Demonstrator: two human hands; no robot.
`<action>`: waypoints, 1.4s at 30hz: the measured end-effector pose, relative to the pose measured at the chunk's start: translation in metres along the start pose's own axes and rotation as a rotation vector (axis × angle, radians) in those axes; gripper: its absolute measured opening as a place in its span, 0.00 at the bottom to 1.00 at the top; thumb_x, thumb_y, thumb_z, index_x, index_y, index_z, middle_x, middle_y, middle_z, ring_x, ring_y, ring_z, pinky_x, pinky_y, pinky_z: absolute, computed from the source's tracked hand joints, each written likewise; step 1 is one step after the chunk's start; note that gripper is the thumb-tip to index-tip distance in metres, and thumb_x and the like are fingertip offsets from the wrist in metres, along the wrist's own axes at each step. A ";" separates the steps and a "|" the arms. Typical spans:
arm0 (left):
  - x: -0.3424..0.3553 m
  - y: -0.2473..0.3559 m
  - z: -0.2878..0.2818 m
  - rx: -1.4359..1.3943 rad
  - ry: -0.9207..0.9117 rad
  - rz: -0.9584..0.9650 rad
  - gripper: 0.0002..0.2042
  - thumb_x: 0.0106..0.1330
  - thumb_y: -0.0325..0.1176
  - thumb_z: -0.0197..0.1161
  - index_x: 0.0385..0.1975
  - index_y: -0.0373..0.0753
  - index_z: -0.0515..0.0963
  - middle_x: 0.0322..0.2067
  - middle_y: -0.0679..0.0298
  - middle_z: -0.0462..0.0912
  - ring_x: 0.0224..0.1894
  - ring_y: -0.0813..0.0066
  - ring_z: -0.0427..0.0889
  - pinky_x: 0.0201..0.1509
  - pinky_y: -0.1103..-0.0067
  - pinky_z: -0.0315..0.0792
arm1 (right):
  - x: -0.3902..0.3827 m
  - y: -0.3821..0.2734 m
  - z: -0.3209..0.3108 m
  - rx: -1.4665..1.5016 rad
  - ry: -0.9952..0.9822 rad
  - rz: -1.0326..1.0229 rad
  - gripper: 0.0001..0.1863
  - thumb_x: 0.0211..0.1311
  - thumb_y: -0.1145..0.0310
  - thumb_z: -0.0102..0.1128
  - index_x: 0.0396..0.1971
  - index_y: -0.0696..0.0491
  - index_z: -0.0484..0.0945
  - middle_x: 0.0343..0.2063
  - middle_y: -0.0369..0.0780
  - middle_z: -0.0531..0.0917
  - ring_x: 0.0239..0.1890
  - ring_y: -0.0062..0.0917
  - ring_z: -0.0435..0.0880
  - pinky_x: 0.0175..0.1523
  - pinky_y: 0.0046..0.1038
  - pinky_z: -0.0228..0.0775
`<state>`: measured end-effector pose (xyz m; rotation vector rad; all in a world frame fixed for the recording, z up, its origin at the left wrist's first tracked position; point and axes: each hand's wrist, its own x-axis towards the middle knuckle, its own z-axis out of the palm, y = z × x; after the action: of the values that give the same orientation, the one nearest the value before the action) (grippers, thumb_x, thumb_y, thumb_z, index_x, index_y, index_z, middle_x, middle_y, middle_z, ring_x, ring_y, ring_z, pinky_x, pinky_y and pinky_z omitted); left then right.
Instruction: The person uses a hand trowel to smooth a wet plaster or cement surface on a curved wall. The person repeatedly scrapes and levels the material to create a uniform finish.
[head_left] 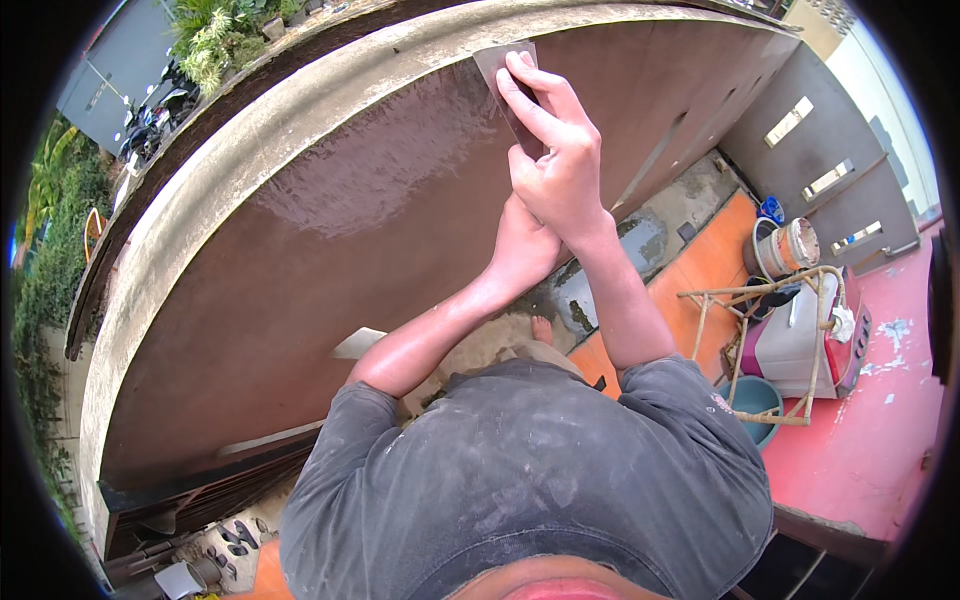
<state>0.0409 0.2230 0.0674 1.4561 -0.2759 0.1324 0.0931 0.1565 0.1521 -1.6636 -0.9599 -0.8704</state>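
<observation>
Clasps a thin rectangular plate (490, 66) in the right hand (555, 150) near the top of the brown wall (290, 290); rests left hand (525, 242) by right wrist, cannot tell whether closed. Looks light, stiff, maybe slippery; best held across the back.

The right-hand grip (562, 150) holds a thin, flat tool (490, 65) against the upper part of a brown wall (230, 340), its fingers spread along the tool's face, while the left-hand grip (525, 245) meets the right wrist from below. Just left of the tool, a glossy, streaked patch (370, 165) shows on the wall beneath its pale, curved top ledge (180, 205). Well apart on the right, a stained bucket (790, 248), a wooden-looking pole frame (716, 292) and a teal basin (755, 396) stand by orange flooring (705, 250), and leafy plants (210, 45) show beyond the ledge.
</observation>
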 end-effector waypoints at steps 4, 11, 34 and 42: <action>0.001 0.001 0.009 0.020 0.118 0.053 0.12 0.67 0.23 0.59 0.49 0.29 0.76 0.41 0.58 0.84 0.45 0.71 0.84 0.45 0.73 0.77 | -0.001 0.000 -0.003 -0.051 -0.063 -0.008 0.34 0.42 0.92 0.50 0.55 0.59 0.82 0.57 0.49 0.79 0.66 0.45 0.76 0.71 0.39 0.69; 0.004 -0.003 0.016 -0.036 0.067 0.037 0.05 0.65 0.23 0.59 0.38 0.31 0.79 0.24 0.65 0.81 0.28 0.76 0.82 0.28 0.75 0.72 | -0.003 0.008 -0.015 -0.049 -0.029 0.006 0.35 0.41 0.91 0.52 0.56 0.59 0.81 0.58 0.49 0.79 0.63 0.44 0.78 0.69 0.37 0.70; -0.127 -0.069 -0.008 -0.157 0.200 -0.152 0.11 0.68 0.25 0.62 0.47 0.35 0.71 0.33 0.67 0.80 0.32 0.82 0.80 0.34 0.80 0.74 | -0.120 -0.030 0.017 0.558 -0.199 0.503 0.34 0.65 0.71 0.64 0.69 0.63 0.64 0.63 0.47 0.71 0.67 0.36 0.72 0.70 0.37 0.65; -0.127 -0.051 -0.015 -0.132 0.086 -0.138 0.12 0.71 0.32 0.63 0.48 0.35 0.72 0.30 0.67 0.80 0.31 0.81 0.80 0.35 0.80 0.76 | -0.128 -0.007 -0.011 0.846 -0.605 0.644 0.18 0.79 0.65 0.50 0.54 0.65 0.80 0.44 0.46 0.88 0.51 0.30 0.86 0.60 0.32 0.76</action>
<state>-0.0670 0.2417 -0.0162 1.3301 -0.1113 0.0630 0.0304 0.1230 0.0447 -1.3216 -0.8988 0.4670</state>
